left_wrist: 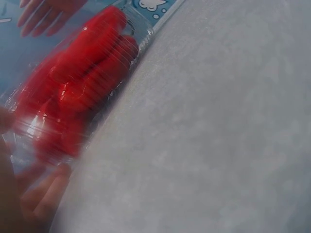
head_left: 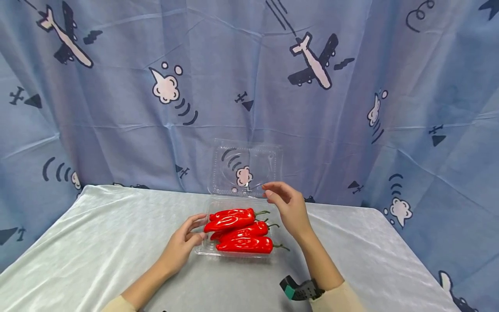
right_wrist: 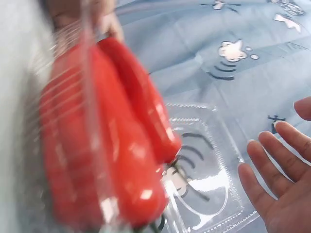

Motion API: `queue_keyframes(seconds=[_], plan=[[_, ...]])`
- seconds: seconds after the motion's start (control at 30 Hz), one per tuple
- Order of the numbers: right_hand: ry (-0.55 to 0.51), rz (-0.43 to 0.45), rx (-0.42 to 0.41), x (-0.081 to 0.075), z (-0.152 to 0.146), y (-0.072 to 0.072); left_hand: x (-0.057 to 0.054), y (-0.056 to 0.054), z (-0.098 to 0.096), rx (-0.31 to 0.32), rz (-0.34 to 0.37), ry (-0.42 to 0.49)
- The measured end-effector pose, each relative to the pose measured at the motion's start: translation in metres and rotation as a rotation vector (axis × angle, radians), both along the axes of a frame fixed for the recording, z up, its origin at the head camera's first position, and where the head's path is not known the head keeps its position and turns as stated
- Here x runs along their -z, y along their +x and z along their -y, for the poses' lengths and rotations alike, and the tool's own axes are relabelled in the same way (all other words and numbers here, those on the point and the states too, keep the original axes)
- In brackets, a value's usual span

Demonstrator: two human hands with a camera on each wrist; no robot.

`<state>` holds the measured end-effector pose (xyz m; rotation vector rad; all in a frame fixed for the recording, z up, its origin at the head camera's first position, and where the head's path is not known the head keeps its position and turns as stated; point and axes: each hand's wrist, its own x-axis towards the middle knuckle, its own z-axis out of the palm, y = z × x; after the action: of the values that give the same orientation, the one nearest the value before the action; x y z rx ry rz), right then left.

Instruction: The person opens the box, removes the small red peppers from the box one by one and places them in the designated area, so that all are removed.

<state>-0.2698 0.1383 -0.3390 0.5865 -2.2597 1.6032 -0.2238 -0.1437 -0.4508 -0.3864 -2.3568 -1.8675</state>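
Several glossy red peppers (head_left: pixel 244 244) with green stems lie piled in a clear plastic clamshell box (head_left: pixel 202 250). Its hinged lid (head_left: pixel 257 167) stands raised at the back, against the curtain. At the box's left end, my left hand (head_left: pixel 180 245) rests with fingers and thumb spread along the wall; the left wrist view shows these fingers (left_wrist: pixel 48 194) right at the plastic, beside the pepper tips. My right hand (head_left: pixel 290 210) is near the lid's lower right corner, fingers loosely bent. In the right wrist view its fingers (right_wrist: pixel 272 179) are spread, with nothing between them.
A pale velvety cloth (head_left: pixel 136 225) covers the table under the box. Behind the table hangs a blue curtain (head_left: pixel 218 86) printed with planes and clouds. A dark strap with a green-edged device (head_left: pixel 298 289) sits on my right wrist.
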Motion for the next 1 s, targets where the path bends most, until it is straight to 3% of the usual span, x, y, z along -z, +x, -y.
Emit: queue_keyframes(seconds=[0.27, 0.67, 1.0], plan=[[-0.01, 0.024, -0.027, -0.005, 0.0, -0.004, 0.002, 0.0, -0.002, 0.003, -0.001, 0.001], [0.193, 0.045, -0.133, 0.01, -0.01, -0.011, 0.002, -0.001, 0.0, 0.011, -0.001, -0.013], [0.213, 0.095, -0.156, 0.02, -0.012, -0.018, 0.0, 0.0, 0.001, 0.002, 0.009, -0.018]])
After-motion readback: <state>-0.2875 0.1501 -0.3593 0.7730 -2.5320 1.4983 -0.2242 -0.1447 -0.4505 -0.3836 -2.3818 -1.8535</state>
